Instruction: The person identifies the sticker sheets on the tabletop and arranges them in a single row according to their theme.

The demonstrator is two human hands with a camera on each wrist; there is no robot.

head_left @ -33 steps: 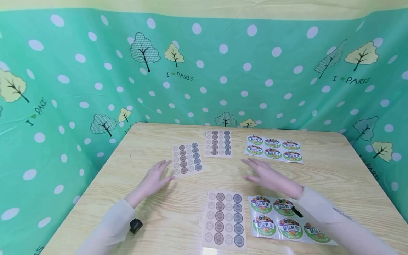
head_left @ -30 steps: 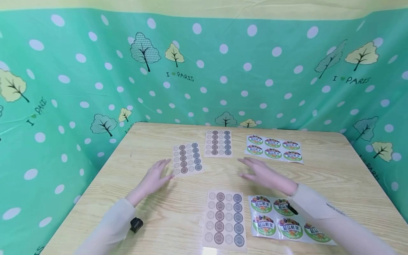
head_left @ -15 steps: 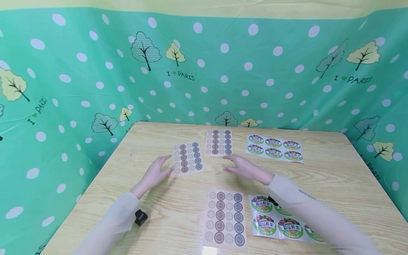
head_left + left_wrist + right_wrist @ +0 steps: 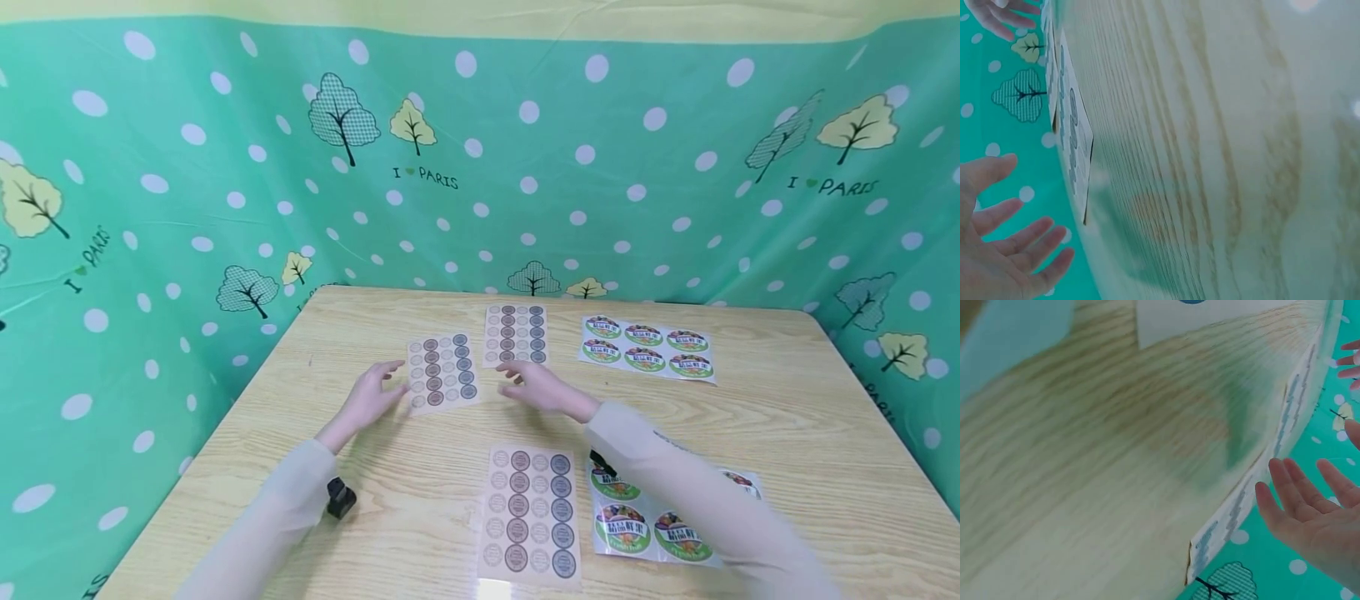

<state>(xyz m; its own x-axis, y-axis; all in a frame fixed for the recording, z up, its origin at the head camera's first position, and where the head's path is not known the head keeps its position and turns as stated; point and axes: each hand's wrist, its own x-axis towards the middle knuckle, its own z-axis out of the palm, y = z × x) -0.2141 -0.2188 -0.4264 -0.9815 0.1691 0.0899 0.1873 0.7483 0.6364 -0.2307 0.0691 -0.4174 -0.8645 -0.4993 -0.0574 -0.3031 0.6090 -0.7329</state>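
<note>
My left hand point(image 4: 369, 395) is beside the left edge of a small sheet of round stickers point(image 4: 441, 373), fingers spread and holding nothing. In the left wrist view, that hand's palm point(image 4: 997, 250) faces the camera with relaxed fingers. From the right, my right hand point(image 4: 542, 387) reaches in near the lower edge of a second round-sticker sheet point(image 4: 516, 335). Its fingers point left, toward the first sheet, and grip nothing. The right wrist view shows the right hand point(image 4: 1316, 512) with loosely bent, separated fingers. Whether any fingertip touches the paper I cannot tell.
A larger round-sticker sheet point(image 4: 529, 517) lies at the front of the wooden table point(image 4: 405, 517). Beside it, a glossy sheet of fruit labels point(image 4: 652, 533) is partly hidden by the right sleeve. Another fruit-label sheet point(image 4: 647, 348) lies at the back right. A patterned green curtain point(image 4: 480, 167) rises behind.
My right hand has moved left across the table, from below the back fruit labels to the middle sticker sheet. The left hand has shifted only slightly. The sheets stay in place.
</note>
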